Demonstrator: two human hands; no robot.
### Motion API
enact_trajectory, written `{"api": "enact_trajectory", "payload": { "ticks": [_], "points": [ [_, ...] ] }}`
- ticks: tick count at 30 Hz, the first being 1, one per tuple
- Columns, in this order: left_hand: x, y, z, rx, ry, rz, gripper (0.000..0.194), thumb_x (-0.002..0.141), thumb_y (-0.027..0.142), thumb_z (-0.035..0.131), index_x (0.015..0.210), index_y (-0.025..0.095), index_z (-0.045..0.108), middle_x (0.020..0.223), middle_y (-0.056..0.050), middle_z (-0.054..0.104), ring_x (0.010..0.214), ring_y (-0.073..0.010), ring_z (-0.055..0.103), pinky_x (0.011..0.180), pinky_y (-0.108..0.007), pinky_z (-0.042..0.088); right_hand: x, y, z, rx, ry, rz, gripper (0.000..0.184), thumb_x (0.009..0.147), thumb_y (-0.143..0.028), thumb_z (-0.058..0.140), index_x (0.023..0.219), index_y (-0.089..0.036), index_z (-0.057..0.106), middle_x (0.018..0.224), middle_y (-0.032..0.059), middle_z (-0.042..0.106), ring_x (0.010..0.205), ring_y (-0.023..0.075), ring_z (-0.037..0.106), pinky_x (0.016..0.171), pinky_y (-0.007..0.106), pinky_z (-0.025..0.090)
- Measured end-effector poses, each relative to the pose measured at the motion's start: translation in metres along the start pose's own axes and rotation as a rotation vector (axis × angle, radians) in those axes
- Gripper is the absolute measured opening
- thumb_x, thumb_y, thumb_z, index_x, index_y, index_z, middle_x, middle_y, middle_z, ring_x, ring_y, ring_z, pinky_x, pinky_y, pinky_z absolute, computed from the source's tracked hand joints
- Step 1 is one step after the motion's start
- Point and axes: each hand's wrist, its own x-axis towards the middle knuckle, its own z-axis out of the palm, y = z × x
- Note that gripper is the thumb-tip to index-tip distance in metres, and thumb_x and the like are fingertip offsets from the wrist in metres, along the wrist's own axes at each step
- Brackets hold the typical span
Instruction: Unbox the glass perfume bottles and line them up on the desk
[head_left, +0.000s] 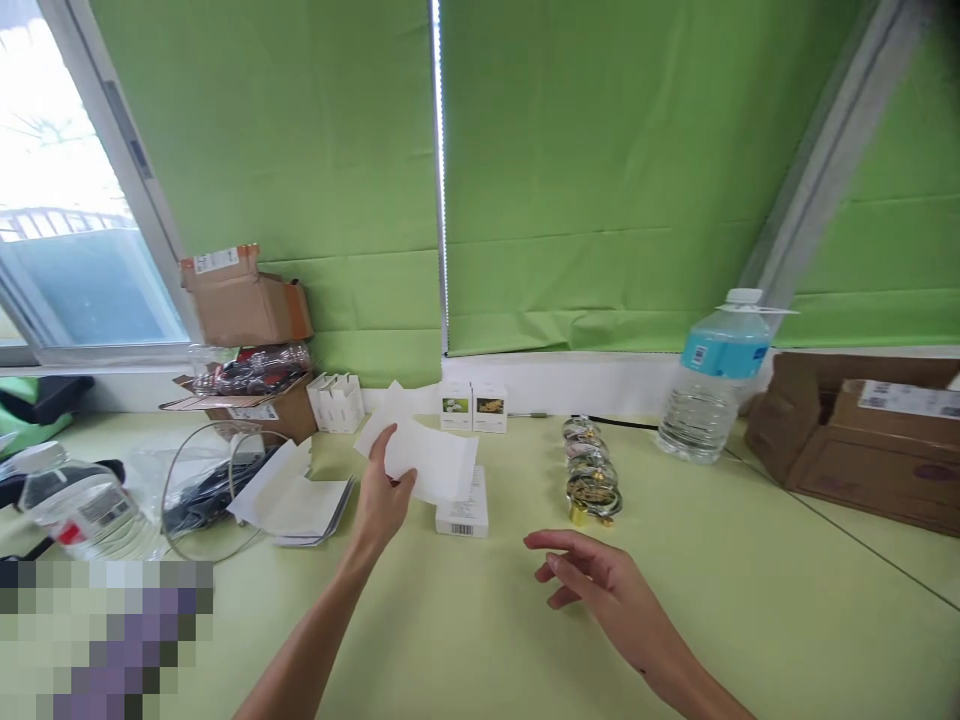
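Observation:
My left hand [382,500] pinches a white sheet of paper [427,458] and holds it just above the light green table [465,620]. Under the sheet's right edge lies a small white box with a barcode [463,512]. My right hand [592,580] hovers low over the table with its fingers loosely apart and nothing in them, a little in front of a row of round lidded tins [591,472]. A stack of white papers [296,495] lies to the left of my left hand.
Two small white picture boxes [472,405] stand by the wall. A water bottle [712,385] stands at the right, cardboard boxes [855,435] beyond it. At the left are another bottle [82,510], a plastic bag [210,480] and stacked cartons [244,310].

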Motion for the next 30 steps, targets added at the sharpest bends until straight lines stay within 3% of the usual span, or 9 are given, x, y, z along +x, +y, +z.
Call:
{"api": "enact_trajectory", "payload": {
  "ticks": [3, 7, 10, 13, 19, 26, 30],
  "points": [
    [0.013, -0.015, -0.031, 0.142, 0.082, 0.069, 0.058, 0.078, 0.021, 0.054, 0.135, 0.024, 0.044, 0.133, -0.008, 0.052, 0.06, -0.0106, 0.053, 0.066, -0.028, 0.049, 0.002, 0.005, -0.001, -0.026, -0.009, 0.016, 0.038, 0.082, -0.052, 0.06, 0.102, -0.022, 0.071, 0.1, 0.0103, 0.066, 0.084, 0.0243, 0.062, 0.068, 0.037, 0.057],
    [0.019, -0.043, -0.077, 0.481, 0.214, 0.044, 0.053, 0.081, 0.021, 0.05, 0.134, 0.024, 0.044, 0.121, -0.007, 0.06, 0.062, -0.0129, 0.058, 0.071, -0.03, 0.051, 0.005, 0.013, -0.004, -0.051, -0.029, 0.046, 0.041, 0.083, -0.054, 0.058, 0.102, -0.021, 0.071, 0.092, 0.0091, 0.066, 0.083, 0.0234, 0.062, 0.07, 0.035, 0.057],
    [0.019, -0.06, -0.108, 0.579, 0.265, 0.015, 0.048, 0.081, 0.018, 0.05, 0.129, 0.022, 0.049, 0.12, -0.009, 0.06, 0.065, -0.016, 0.06, 0.075, -0.034, 0.052, 0.006, 0.016, -0.005, -0.079, -0.05, 0.089, 0.042, 0.084, -0.054, 0.056, 0.103, -0.02, 0.071, 0.087, 0.0073, 0.066, 0.08, 0.0218, 0.063, 0.07, 0.032, 0.056],
    [0.02, -0.069, -0.127, 0.644, 0.28, 0.012, 0.045, 0.082, 0.015, 0.047, 0.126, 0.024, 0.051, 0.122, -0.01, 0.059, 0.081, -0.0212, 0.064, 0.082, -0.036, 0.051, 0.005, 0.016, -0.004, -0.113, -0.051, 0.107, 0.044, 0.083, -0.056, 0.056, 0.103, -0.021, 0.071, 0.085, 0.0067, 0.066, 0.078, 0.0213, 0.063, 0.07, 0.031, 0.055],
    [0.014, -0.073, -0.14, 0.792, 0.29, 0.012, 0.045, 0.083, 0.01, 0.043, 0.126, 0.023, 0.051, 0.129, -0.01, 0.054, 0.111, -0.0274, 0.057, 0.09, -0.037, 0.047, 0.005, 0.011, 0.0, -0.15, -0.049, 0.128, 0.047, 0.078, -0.061, 0.058, 0.098, -0.021, 0.074, 0.085, 0.008, 0.068, 0.079, 0.0231, 0.064, 0.071, 0.032, 0.056],
    [0.008, -0.079, -0.142, 0.921, 0.232, 0.006, 0.039, 0.082, 0.011, 0.046, 0.115, 0.025, 0.059, 0.119, -0.006, 0.061, 0.098, -0.0258, 0.063, 0.076, -0.034, 0.05, 0.006, 0.021, -0.001, -0.173, -0.085, 0.15, 0.047, 0.078, -0.061, 0.057, 0.099, -0.022, 0.073, 0.087, 0.0086, 0.069, 0.08, 0.0239, 0.065, 0.075, 0.033, 0.056],
    [0.008, -0.08, -0.142, 0.935, 0.239, 0.061, 0.033, 0.086, 0.016, 0.046, 0.115, 0.026, 0.059, 0.121, -0.004, 0.061, 0.103, -0.0233, 0.061, 0.079, -0.032, 0.05, 0.007, 0.029, -0.002, -0.179, -0.105, 0.169, 0.047, 0.079, -0.061, 0.056, 0.101, -0.023, 0.073, 0.085, 0.0082, 0.068, 0.078, 0.0232, 0.064, 0.076, 0.033, 0.055]
  ]
}}
